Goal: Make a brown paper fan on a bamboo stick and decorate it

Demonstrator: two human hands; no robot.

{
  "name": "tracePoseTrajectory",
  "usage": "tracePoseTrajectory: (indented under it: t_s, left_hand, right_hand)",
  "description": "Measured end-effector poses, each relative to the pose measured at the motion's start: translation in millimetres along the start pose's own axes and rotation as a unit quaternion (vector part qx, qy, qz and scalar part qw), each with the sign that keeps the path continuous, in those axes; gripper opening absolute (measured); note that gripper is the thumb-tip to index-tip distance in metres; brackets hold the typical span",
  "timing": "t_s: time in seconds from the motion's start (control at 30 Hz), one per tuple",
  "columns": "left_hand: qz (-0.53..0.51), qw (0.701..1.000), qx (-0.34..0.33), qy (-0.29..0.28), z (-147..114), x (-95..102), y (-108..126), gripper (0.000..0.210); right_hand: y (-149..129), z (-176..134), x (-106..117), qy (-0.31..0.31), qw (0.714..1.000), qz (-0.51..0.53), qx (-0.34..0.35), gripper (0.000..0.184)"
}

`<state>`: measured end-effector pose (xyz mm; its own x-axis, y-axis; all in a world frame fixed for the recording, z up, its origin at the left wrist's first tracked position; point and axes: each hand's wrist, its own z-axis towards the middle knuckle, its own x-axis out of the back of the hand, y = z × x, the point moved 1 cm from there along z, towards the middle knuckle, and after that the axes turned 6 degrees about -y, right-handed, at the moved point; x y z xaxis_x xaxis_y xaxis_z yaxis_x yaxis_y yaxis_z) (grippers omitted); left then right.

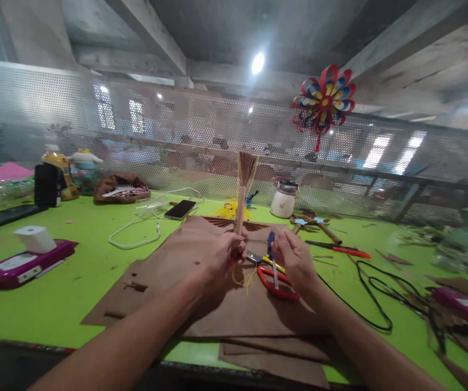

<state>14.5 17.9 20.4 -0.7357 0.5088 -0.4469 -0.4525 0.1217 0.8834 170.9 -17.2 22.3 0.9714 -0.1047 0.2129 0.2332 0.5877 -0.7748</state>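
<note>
My left hand [226, 251] is closed around the lower end of a folded brown paper fan [240, 209]. The fan stands upright, its pleated top [247, 165] spread slightly, with yellow thread along its edges. A loop of yellow thread [239, 281] hangs below my fingers. In my closed right hand [294, 258] is a blue hot glue gun [271, 244], with a whitish glue stick [275, 276] pointing down from it. Scissors [276, 285] with red and yellow handles lie between and below my hands on brown paper sheets [213, 312]. My fingers partly hide the glue gun.
Behind my hands lie a pleated brown paper piece [217, 222] and yellow thread [231, 209]. A phone [180, 209], white cable [131, 246] and purple box [30, 266] are left. Right are a white jar [283, 200], red-and-black tool [339, 248] and black cord [386, 317].
</note>
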Motion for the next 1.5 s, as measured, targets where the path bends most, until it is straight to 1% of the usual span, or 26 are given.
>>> tracePoseTrajectory:
  t_s: [0.07, 0.13, 0.27, 0.37, 0.43, 0.53, 0.57, 0.6, 0.63, 0.7, 0.73, 0.77, 0.8, 0.83, 0.87, 0.93, 0.97, 1.0, 1.07, 1.1, 1.13, 1.23, 1.3, 1.33, 1.43, 1.5]
  left_hand:
    - [-0.001, 1.000, 0.003, 0.006, 0.2, 0.8, -0.1, 0.020]
    - [-0.006, 1.000, 0.003, 0.006, 0.3, 1.1, -0.1, 0.020]
    - [-0.011, 1.000, 0.009, 0.001, -1.3, 0.8, 1.4, 0.021]
    - [-0.006, 1.000, 0.012, 0.006, -2.7, 0.2, 3.4, 0.021]
    - [-0.010, 1.000, 0.010, 0.007, -2.1, 0.0, 4.5, 0.020]
    - [-0.018, 1.000, -0.006, 0.000, 1.8, 1.7, 4.7, 0.020]
    - [-0.017, 1.000, -0.016, 0.003, 3.6, 3.0, 4.5, 0.021]
    - [-0.015, 0.999, -0.028, 0.012, 5.4, 4.7, 4.3, 0.022]
    - [-0.012, 0.999, -0.039, 0.024, 7.0, 6.5, 4.3, 0.024]
    - [-0.011, 0.997, -0.056, 0.049, 9.2, 9.8, 4.9, 0.026]
    - [-0.013, 0.996, -0.061, 0.055, 9.7, 10.8, 5.6, 0.026]
    - [-0.016, 0.996, -0.067, 0.056, 9.9, 11.2, 6.7, 0.026]
    - [-0.020, 0.996, -0.074, 0.052, 9.8, 11.0, 8.1, 0.027]
    - [-0.025, 0.995, -0.082, 0.048, 9.5, 10.4, 9.7, 0.027]
    - [-0.029, 0.995, -0.090, 0.045, 9.1, 9.6, 11.5, 0.027]
    - [-0.036, 0.992, -0.109, 0.053, 8.7, 8.5, 15.2, 0.026]
    - [-0.036, 0.990, -0.119, 0.062, 8.7, 8.7, 17.1, 0.026]
    - [-0.035, 0.989, -0.128, 0.073, 9.0, 9.4, 18.9, 0.026]
    - [-0.027, 0.985, -0.146, 0.092, 10.2, 12.5, 22.2, 0.024]
    - [-0.020, 0.983, -0.154, 0.097, 11.2, 14.8, 23.5, 0.023]
    - [-0.013, 0.982, -0.160, 0.100, 12.5, 17.3, 24.3, 0.022]
    - [0.012, 0.980, -0.166, 0.111, 17.0, 24.6, 23.8, 0.021]
    - [0.035, 0.978, -0.166, 0.122, 19.5, 27.4, 21.8, 0.023]
    - [0.048, 0.977, -0.166, 0.125, 20.0, 27.6, 21.0, 0.024]
    - [0.083, 0.974, -0.161, 0.138, 16.8, 22.0, 22.7, 0.028]
    - [0.089, 0.973, -0.151, 0.152, 10.7, 13.9, 27.8, 0.026]
  right_hand:
    - [-1.3, 0.9, 1.8, 0.012, 0.999, 0.029, -0.026, 0.040]
    - [-3.3, 0.5, 1.8, 0.006, 0.998, 0.031, -0.046, 0.037]
    - [-8.6, -2.1, -3.3, -0.033, 0.994, 0.067, -0.080, 0.028]
    - [-15.0, -2.9, -6.4, -0.064, 0.991, 0.086, -0.079, 0.025]
    - [-18.8, -2.8, -5.5, -0.089, 0.988, 0.095, -0.085, 0.025]
    - [-22.3, -4.1, 0.1, -0.123, 0.975, 0.140, -0.119, 0.031]
    - [-23.8, -5.2, 2.3, -0.152, 0.967, 0.156, -0.134, 0.032]
    - [-26.1, -6.7, 4.1, -0.203, 0.954, 0.166, -0.146, 0.032]
    - [-29.1, -8.5, 5.8, -0.271, 0.934, 0.170, -0.158, 0.030]
    - [-36.9, -12.2, 9.2, -0.420, 0.874, 0.170, -0.178, 0.021]
    - [-40.6, -13.1, 11.9, -0.470, 0.844, 0.179, -0.186, 0.019]
    - [-43.6, -13.0, 15.5, -0.496, 0.824, 0.194, -0.193, 0.021]
    - [-45.4, -11.4, 20.5, -0.493, 0.821, 0.212, -0.194, 0.026]
    - [-45.7, -8.7, 26.9, -0.469, 0.832, 0.225, -0.191, 0.029]
    - [-44.6, -4.9, 35.3, -0.418, 0.862, 0.223, -0.182, 0.028]
    - [-39.9, 4.2, 58.3, -0.262, 0.933, 0.207, -0.136, 0.020]
    - [-37.2, 8.5, 72.4, -0.181, 0.958, 0.194, -0.107, 0.021]
    - [-34.5, 12.5, 87.5, -0.111, 0.974, 0.182, -0.083, 0.024]
    - [-29.0, 19.5, 119.9, 0.024, 0.987, 0.152, -0.033, 0.025]
    - [-25.7, 22.8, 135.8, 0.078, 0.988, 0.131, -0.015, 0.025]
    - [-21.6, 26.1, 150.8, 0.110, 0.988, 0.104, -0.007, 0.028]
    - [-3.6, 35.2, 188.3, 0.175, 0.984, 0.003, -0.033, 0.034]
    - [9.6, 38.9, 205.7, 0.195, 0.965, -0.154, -0.088, 0.042]
    - [14.7, 40.0, 212.1, 0.195, 0.959, -0.181, -0.098, 0.042]
    - [18.4, 42.6, 225.4, 0.136, 0.941, -0.279, -0.135, 0.030]
    - [7.9, 46.4, 231.1, 0.096, 0.920, -0.351, -0.147, 0.025]
